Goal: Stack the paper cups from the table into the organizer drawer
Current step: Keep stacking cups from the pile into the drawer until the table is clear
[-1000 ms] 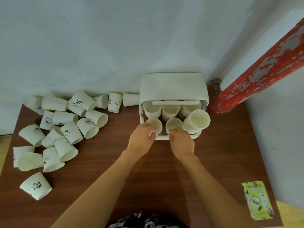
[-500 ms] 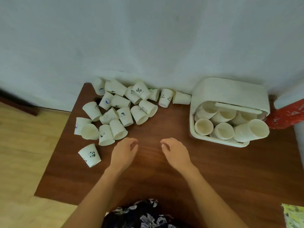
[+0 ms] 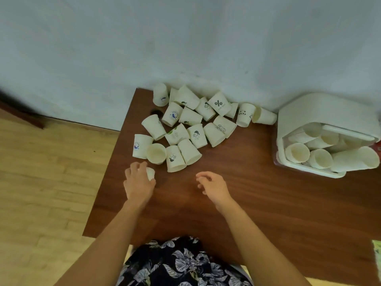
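Several white paper cups [image 3: 190,129] lie on their sides in a heap at the back left of the brown table [image 3: 257,203]. My left hand [image 3: 138,182] lies over one lone cup [image 3: 151,173] in front of the heap, its fingers curled round it; most of that cup is hidden. My right hand [image 3: 212,184] hovers over bare table to the right, fingers loosely curled and holding nothing. The white organizer [image 3: 327,112] stands at the far right, its drawer [image 3: 299,167] pulled out and holding several stacks of cups [image 3: 298,152].
The table's left edge [image 3: 103,182] drops to a wooden floor close to my left hand. A pale wall runs behind the cups and organizer. A green packet [image 3: 377,249] lies at the right edge, and a bit of red pipe [image 3: 378,148] shows beside the drawer.
Both hands left the drawer and swung left across the table as my view turned that way. My left hand has come down on the lone cup nearest the front.
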`<state>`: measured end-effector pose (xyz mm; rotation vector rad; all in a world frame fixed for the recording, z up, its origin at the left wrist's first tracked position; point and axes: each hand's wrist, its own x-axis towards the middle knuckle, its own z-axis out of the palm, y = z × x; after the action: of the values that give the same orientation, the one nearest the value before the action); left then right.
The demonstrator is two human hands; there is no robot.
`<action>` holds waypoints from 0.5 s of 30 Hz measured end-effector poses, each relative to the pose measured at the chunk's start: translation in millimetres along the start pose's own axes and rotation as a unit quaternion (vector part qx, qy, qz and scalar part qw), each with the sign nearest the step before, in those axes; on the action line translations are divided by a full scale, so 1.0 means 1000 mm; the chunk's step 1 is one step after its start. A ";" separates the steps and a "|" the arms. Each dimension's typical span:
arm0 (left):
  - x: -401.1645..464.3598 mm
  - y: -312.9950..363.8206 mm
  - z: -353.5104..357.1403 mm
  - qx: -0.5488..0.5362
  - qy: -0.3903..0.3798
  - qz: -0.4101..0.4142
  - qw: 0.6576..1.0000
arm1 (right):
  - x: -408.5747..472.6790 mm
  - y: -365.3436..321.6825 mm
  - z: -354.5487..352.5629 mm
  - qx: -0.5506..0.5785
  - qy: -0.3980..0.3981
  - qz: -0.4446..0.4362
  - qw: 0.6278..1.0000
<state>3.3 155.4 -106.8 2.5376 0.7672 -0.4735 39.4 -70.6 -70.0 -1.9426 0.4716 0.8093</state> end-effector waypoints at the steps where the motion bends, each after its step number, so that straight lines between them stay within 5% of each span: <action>1: 0.005 -0.003 -0.002 -0.007 -0.015 0.004 1.000 | 0.002 -0.006 0.008 0.042 0.005 0.029 0.999; 8: 0.029 -0.015 -0.015 -0.010 -0.115 0.074 0.991 | 0.035 -0.044 0.040 0.225 0.054 0.168 0.958; 15: 0.025 -0.008 -0.031 -0.067 -0.133 0.129 0.980 | 0.066 -0.059 0.049 0.271 0.120 0.224 0.928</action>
<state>24.5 187.9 -94.3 2.3406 0.3526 -0.6333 106.3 1.6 -96.4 -1.4275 1.1876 0.6269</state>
